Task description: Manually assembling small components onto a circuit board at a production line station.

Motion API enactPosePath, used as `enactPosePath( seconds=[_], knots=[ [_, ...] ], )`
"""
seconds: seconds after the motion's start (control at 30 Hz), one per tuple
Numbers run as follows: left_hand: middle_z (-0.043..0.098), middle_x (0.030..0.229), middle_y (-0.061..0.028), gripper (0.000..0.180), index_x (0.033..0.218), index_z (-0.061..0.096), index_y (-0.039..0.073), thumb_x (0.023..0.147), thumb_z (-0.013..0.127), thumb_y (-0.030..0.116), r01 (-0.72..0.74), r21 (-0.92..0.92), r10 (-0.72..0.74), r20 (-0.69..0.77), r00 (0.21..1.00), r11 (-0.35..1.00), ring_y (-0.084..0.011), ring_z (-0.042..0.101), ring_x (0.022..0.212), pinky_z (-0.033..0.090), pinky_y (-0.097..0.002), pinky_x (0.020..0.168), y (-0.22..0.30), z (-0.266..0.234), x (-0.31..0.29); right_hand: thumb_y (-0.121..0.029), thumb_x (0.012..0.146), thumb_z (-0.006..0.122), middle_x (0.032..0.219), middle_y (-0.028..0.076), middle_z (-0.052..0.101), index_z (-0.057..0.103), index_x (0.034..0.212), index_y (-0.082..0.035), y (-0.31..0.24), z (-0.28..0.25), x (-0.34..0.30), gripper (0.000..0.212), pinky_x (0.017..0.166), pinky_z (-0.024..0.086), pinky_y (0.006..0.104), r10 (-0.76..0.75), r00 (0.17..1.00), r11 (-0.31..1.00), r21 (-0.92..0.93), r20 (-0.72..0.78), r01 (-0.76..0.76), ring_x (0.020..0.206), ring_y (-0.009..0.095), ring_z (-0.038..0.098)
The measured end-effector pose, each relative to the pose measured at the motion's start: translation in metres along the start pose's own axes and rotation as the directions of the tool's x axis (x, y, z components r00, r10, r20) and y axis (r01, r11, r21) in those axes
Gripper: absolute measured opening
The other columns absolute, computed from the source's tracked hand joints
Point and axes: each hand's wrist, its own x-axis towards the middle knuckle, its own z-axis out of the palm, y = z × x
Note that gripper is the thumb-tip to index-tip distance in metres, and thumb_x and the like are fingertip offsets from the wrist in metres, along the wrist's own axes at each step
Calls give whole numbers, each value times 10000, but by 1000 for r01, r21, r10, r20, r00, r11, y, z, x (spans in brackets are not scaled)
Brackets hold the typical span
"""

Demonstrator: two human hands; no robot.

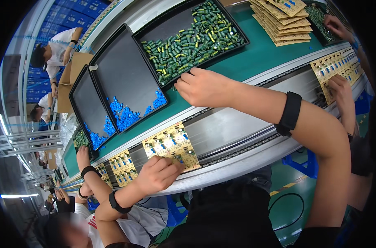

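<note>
My left hand (158,175) is over the near edge of a tan circuit board (171,144) fitted with rows of small blue and green parts. Its fingers are pinched together beside a green capacitor, and what lies between the tips is hidden. At the near edge of a black tray (138,36) full of green capacitors (192,41), my right hand (204,88) has its thumb and fingers closed. Something small shows at those fingertips, too small to make out. Black bands circle both my arms.
Black trays with blue components (126,118) stand on the green bench (254,58), left of the capacitor tray. Stacked tan boards (281,25) lie at far right. More boards (122,167) sit along the conveyor rail (237,144). Co-workers' hands (341,89) work on both sides.
</note>
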Motion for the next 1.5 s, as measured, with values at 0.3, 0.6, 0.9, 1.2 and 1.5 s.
enactPosePath(
  seconds=[0.3,0.6,0.9,1.2,1.5],
  knots=[
    [551,818,15,237,875,677,44,641,661,79,-138,73,135,47,990,988,-112,541,794,396,-228,625,-1,-1,1,-141,711,624,726,27,578,636,684,-67,0,2,0,80,628,441,298,6,1000,1000,-5,-22,-6,744,186,569],
    [590,875,11,314,1007,665,24,705,616,94,-127,108,116,102,988,986,-94,546,804,395,-214,631,1,-10,3,-136,738,598,817,42,613,651,983,42,-1,2,-3,308,570,410,266,4,999,1000,20,39,-5,766,163,562],
    [635,975,-87,217,967,632,20,815,614,174,-90,-15,90,29,996,996,-216,599,940,470,-325,908,11,13,40,-137,679,606,874,72,593,643,931,22,-21,-8,22,300,600,403,277,86,963,996,-57,256,-74,785,192,521],
    [592,839,-65,286,924,618,8,855,610,286,197,-117,-166,233,958,973,-227,583,904,465,-338,860,16,17,5,-109,723,583,1001,103,606,605,1093,50,-4,-19,9,403,703,419,291,-2,979,1000,28,205,-4,888,191,540],
    [599,1175,-129,353,1240,533,27,959,500,238,499,-866,-546,404,734,30,-257,573,1091,449,-371,945,32,19,21,-226,785,667,1263,129,523,493,1254,8,-14,-30,4,552,977,402,383,174,967,882,407,184,-237,1172,271,494]
  ],
)
